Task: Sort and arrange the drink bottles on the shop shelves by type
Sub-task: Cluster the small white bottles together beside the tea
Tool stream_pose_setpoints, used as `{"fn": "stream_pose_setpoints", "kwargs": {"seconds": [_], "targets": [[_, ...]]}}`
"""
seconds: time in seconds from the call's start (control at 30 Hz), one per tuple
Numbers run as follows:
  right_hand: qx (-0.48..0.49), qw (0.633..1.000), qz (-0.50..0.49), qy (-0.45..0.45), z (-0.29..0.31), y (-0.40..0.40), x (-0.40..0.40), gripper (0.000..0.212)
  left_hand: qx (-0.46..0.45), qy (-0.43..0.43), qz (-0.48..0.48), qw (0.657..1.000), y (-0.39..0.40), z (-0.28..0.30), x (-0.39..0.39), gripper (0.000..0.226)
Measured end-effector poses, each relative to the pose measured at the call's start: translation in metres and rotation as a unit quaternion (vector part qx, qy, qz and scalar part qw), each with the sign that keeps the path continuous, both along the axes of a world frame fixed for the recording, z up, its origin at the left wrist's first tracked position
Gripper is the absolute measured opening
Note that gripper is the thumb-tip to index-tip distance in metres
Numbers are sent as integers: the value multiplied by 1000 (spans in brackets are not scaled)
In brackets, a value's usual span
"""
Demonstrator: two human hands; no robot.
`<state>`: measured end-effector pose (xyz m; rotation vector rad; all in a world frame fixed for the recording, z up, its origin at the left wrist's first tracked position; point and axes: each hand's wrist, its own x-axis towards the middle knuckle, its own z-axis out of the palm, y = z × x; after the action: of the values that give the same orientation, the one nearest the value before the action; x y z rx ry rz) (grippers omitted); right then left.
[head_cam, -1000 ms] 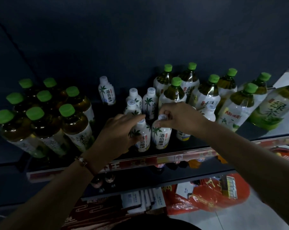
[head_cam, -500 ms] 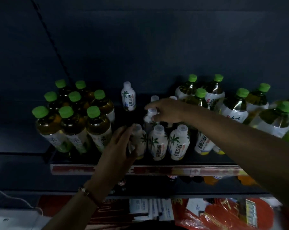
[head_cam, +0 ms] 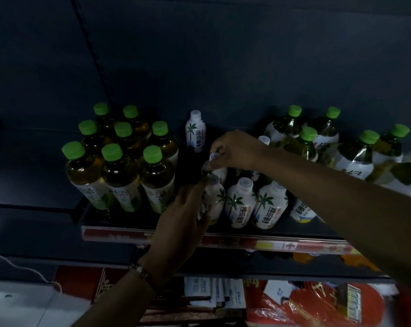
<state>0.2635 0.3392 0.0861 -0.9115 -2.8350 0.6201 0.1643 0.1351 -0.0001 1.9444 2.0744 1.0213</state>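
Shelf lip [head_cam: 223, 241]: red price strip, just below and nearer than both hands; the front limit for any bottle drawn forward.

Left hand [head_cam: 188, 208]: nearest item. Palm set against the left flank of the front-row end bottle [head_cam: 214, 199], a white palm-print bottle; fingers partly curled about its body, thumb side hidden. Contact is plain; whether it is a firm grasp or only a steadying touch cannot be told. Bottle upright, long axis vertical.

Front-row white bottles [head_cam: 241, 204]: directly right of the left hand, touching shoulder to shoulder, upright; another lies under the right forearm.

Right hand [head_cam: 235, 152]: beyond and slightly right of the left hand, reaching in from the right. Fingertips pinched on the cap of a second-row white bottle [head_cam: 214, 157], standing just behind the left hand's bottle. It reads as tilted, though its body is mostly hidden. This is the thing in hand, and the right hand is the nearer to it.

Small green-cap tea bottles [head_cam: 119, 175]: block left of the left hand, close-packed, near the end bottle.

Lone white bottle [head_cam: 195, 134]: beyond both hands, upright, apart from its kind.

Open room: a dark gap of bare shelf between the tea block and the white rows, running back to the lone bottle. Judged the likeliest lane for regrouping.

Large green-cap tea bottles [head_cam: 303, 142]: right of and behind the right hand, crowding its wrist; little clearance that side.
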Motion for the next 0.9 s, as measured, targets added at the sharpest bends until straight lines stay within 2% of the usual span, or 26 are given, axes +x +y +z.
{"fn": "stream_pose_setpoints", "kwargs": {"seconds": [0.13,0.2,0.3,0.37,0.43,0.57,0.73,0.9], "targets": [[-23,1000,-12,-16,0,-2,-1,33,-5,6,-3,1000,5,2,-1,69],[-22,999,-6,-39,13,1,-1,42,-5,9,-8,1000,6,5,-2,69],[59,994,-86,-34,30,23,14,45,-11,12,-9,1000,8,6,-3,74],[96,985,-94,-105,30,33,24,43,-14,17,-15,1000,10,6,-3,79],[83,982,-80,-151,21,35,28,39,-15,18,-26,999,13,7,-3,76],[69,988,-65,-121,24,33,33,30,-22,21,-37,999,18,8,-6,72],[59,987,-14,-151,29,22,46,29,-33,46,-42,997,22,8,-11,72],[15,990,-23,-140,29,13,54,33,-48,73,-36,996,23,11,-9,68]]}}
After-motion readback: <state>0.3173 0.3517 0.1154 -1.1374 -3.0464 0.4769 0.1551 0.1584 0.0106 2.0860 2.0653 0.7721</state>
